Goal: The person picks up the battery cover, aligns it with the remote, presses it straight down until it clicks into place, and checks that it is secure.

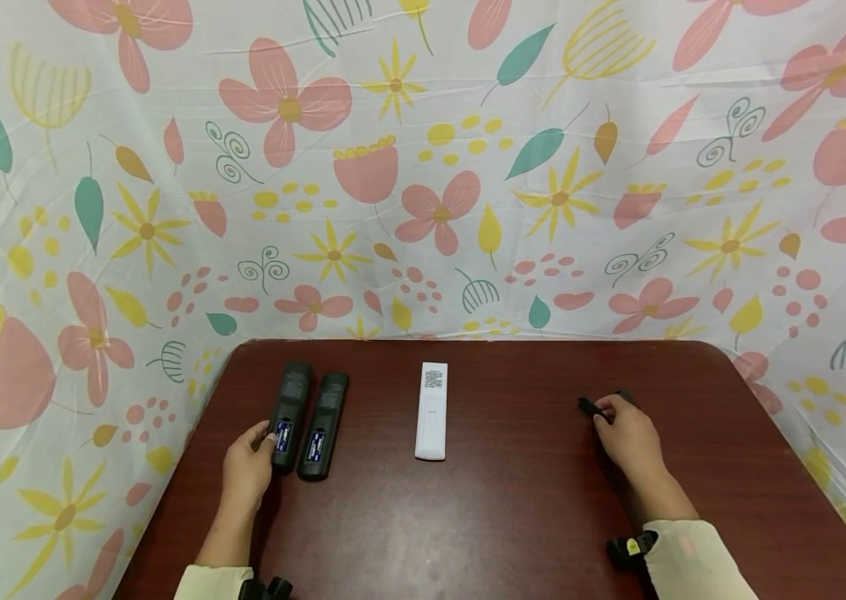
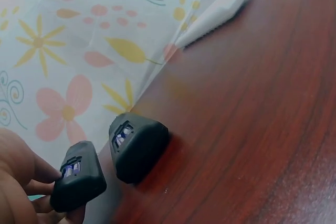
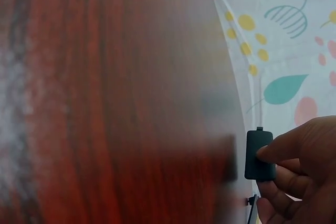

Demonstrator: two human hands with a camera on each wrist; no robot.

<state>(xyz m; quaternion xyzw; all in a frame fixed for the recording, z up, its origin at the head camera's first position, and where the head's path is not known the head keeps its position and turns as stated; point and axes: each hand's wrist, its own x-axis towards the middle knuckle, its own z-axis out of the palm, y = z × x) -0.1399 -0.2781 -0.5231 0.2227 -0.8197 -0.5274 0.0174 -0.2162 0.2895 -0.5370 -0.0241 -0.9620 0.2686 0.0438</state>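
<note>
While first dark remote [image 1: 291, 417] is pinched by left hand [image 1: 247, 468] near left edge of surface [image 1: 513, 508], small black cover [image 3: 253, 167] is pinched by right hand [image 1: 633, 437] toward right edge. Second dark remote [image 1: 326, 417] set just beside first, batteries [image 1: 283, 436] exposed in both; white remote [image 1: 432, 421] laid near back edge.

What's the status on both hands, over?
Left hand gripping leftmost dark remote, batteries exposed. Right hand pinching dark cover. Another dark remote, white remote between hands.

two remotes [image 1: 295, 396] [image 1: 331, 398]: near-black | batteries [image 1: 283, 437]: blue-violet and silver | battery cover [image 3: 256, 169]: black | third remote [image 1: 432, 429]: white, dark print | table [image 1: 513, 500]: reddish-brown, wood-grained | cloth [image 1: 438, 215]: white, pink-yellow-teal floral print | sleeves [image 1: 693, 558]: cream
</note>
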